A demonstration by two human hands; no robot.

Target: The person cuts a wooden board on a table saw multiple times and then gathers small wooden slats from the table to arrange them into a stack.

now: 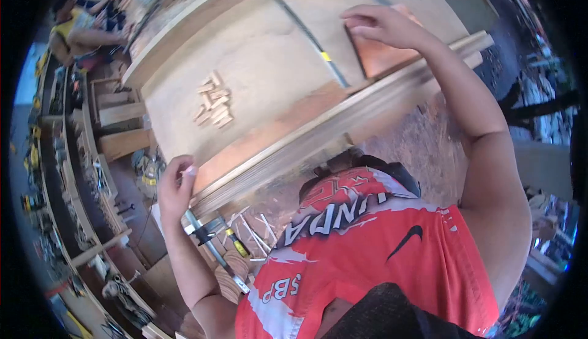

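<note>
My left hand (176,187) is at the left end of a long stack of wooden strips (278,149), its thumb and forefinger brought together. What sits between them, if anything, is too small to make out. My right hand (386,26) hovers over a reddish-brown board (378,48), fingers curled toward the thumb near the board's upper left corner; their grip is partly hidden. Below my left hand a bar clamp (211,241) with a yellow and black handle juts from the strips. Another clamp's bar (300,26), marked with yellow tape, lies across the pale panel (257,57).
A heap of small wood blocks (214,100) rests on the panel. Thin white sticks (260,228) lie by the clamp handle. Shelves (76,179) of tools and timber line the left. At the upper left a person in yellow (70,26) sits.
</note>
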